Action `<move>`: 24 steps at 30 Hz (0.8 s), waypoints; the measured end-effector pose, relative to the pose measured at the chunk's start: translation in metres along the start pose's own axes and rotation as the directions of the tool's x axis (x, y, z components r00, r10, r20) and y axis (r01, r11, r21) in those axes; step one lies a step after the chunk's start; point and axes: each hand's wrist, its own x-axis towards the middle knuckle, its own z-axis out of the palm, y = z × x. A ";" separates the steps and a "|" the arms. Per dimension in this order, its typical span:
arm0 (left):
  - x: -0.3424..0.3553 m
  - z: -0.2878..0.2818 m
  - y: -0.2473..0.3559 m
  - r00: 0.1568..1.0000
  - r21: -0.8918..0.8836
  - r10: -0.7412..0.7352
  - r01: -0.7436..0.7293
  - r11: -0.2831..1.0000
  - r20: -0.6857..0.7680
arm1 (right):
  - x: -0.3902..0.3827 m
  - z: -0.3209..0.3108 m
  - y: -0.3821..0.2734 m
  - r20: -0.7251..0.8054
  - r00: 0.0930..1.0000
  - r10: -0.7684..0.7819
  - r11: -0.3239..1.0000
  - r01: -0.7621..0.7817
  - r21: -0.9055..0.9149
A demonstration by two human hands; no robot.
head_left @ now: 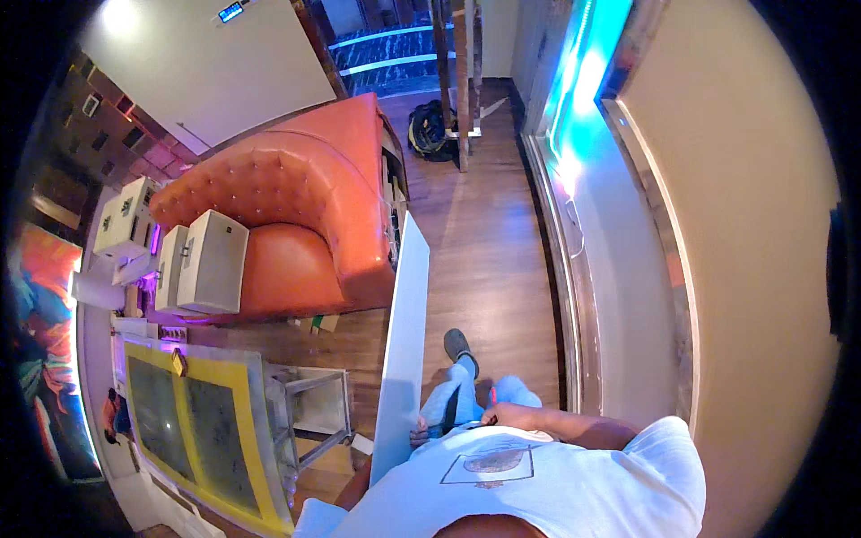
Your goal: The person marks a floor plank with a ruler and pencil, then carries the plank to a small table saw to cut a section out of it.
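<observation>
A long white board (404,341) stands on edge along my left side, reaching forward past the orange sofa's end. Curled round its near right edge are the fingers of my left hand (419,432); that arm is mostly hidden behind the board and my shirt. My right hand (511,415) is at my waist, its fingers bent in. What it grips, if anything, is too small to make out. A dark strip (453,408) shows close by, between the two hands.
A curved orange tufted sofa (359,197) stands ahead on the left, with white boxes (215,260) on it. Nearer left are a yellow-framed panel (242,403) and a grey metal stand (318,403). Wooden floor (484,260) runs forward beside the right wall. Farther off lies a dark bag (430,130) by wooden posts.
</observation>
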 end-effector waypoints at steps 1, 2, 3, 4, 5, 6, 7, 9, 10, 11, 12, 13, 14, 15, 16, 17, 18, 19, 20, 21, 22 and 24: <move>0.011 0.010 0.024 1.000 0.022 0.012 -0.011 1.000 -0.019 | 0.008 -0.020 0.002 0.006 1.000 -0.013 0.999 0.013 0.047; 0.015 0.018 0.049 0.999 0.041 0.021 -0.019 0.999 -0.040 | 0.020 -0.034 -0.001 0.016 0.999 -0.038 0.994 0.037 0.102; 0.015 0.026 0.071 0.998 0.061 0.031 -0.027 0.998 -0.061 | 0.029 -0.056 -0.027 0.085 0.996 -0.014 0.999 0.011 0.036; 0.021 0.034 0.098 0.996 0.079 0.042 -0.035 0.996 -0.084 | 0.045 -0.076 -0.032 0.089 0.995 0.048 0.998 -0.051 0.027; 0.024 0.044 0.127 0.995 0.107 0.037 -0.027 0.994 -0.093 | 0.062 -0.090 -0.038 0.072 0.997 0.001 1.000 -0.002 0.016; 0.031 0.049 0.151 0.994 0.120 0.041 -0.029 0.992 -0.102 | 0.080 -0.111 -0.043 0.059 0.997 -0.047 0.999 0.048 -0.011; 0.036 0.053 0.173 0.992 0.134 0.049 -0.033 0.990 -0.115 | 0.094 -0.133 -0.047 0.067 0.996 -0.052 0.998 0.054 -0.027; 0.050 0.063 0.211 0.990 0.138 0.059 -0.040 0.990 -0.130 | 0.108 -0.177 -0.065 0.100 0.994 -0.048 0.996 0.055 -0.063; 0.056 0.068 0.231 0.988 0.143 0.067 -0.046 0.989 -0.141 | 0.122 -0.196 -0.068 0.095 0.995 -0.014 0.986 0.029 -0.162; 0.065 0.075 0.249 0.987 0.147 0.070 -0.048 0.988 -0.145 | 0.136 -0.215 -0.067 0.080 0.996 0.025 0.965 -0.004 -0.261; 0.076 0.082 0.266 0.986 0.148 0.071 -0.049 0.988 -0.148 | 0.151 -0.234 -0.064 0.062 0.996 0.065 0.934 -0.039 -0.355; 0.090 0.091 0.283 0.987 0.147 0.069 -0.047 0.988 -0.146 | 0.165 -0.255 -0.061 0.073 0.995 0.065 0.924 -0.032 -0.381; 0.094 0.092 0.298 0.982 0.141 0.084 -0.060 0.988 -0.168 | 0.179 -0.276 -0.076 0.112 0.992 0.052 0.932 -0.007 -0.363; 0.104 0.097 0.315 0.979 0.139 0.094 -0.069 0.988 -0.181 | 0.189 -0.298 -0.096 0.141 0.989 0.044 0.939 0.008 -0.343; 0.118 0.103 0.334 0.976 0.136 0.105 -0.080 0.987 -0.190 | 0.199 -0.321 -0.108 0.171 0.985 0.036 0.946 0.022 -0.323; 0.130 0.110 0.352 0.975 0.136 0.108 -0.082 0.987 -0.194 | 0.208 -0.340 -0.112 0.141 0.990 -0.001 0.960 0.040 -0.276; 0.145 0.119 0.372 0.972 0.139 0.119 -0.092 0.986 -0.201 | 0.219 -0.362 -0.116 0.148 0.989 0.002 0.955 0.042 -0.292; 0.155 0.127 0.390 0.969 0.137 0.126 -0.098 0.986 -0.212 | 0.231 -0.387 -0.121 0.155 0.988 0.004 0.950 0.044 -0.310; 0.164 0.135 0.406 0.966 0.125 0.128 -0.102 0.987 -0.224 | 0.240 -0.411 -0.127 0.170 0.985 0.010 0.944 0.047 -0.327; 0.175 0.143 0.427 0.962 0.127 0.141 -0.113 0.985 -0.234 | 0.253 -0.435 -0.129 0.172 0.985 0.023 0.956 0.029 -0.293; 0.185 0.152 0.449 0.959 0.126 0.148 -0.120 0.985 -0.243 | 0.263 -0.460 -0.135 0.169 0.984 0.051 0.937 0.011 -0.349; 0.198 0.174 0.485 0.950 0.120 0.163 -0.135 0.984 -0.267 | 0.283 -0.508 -0.148 0.156 0.982 0.103 0.888 -0.020 -0.458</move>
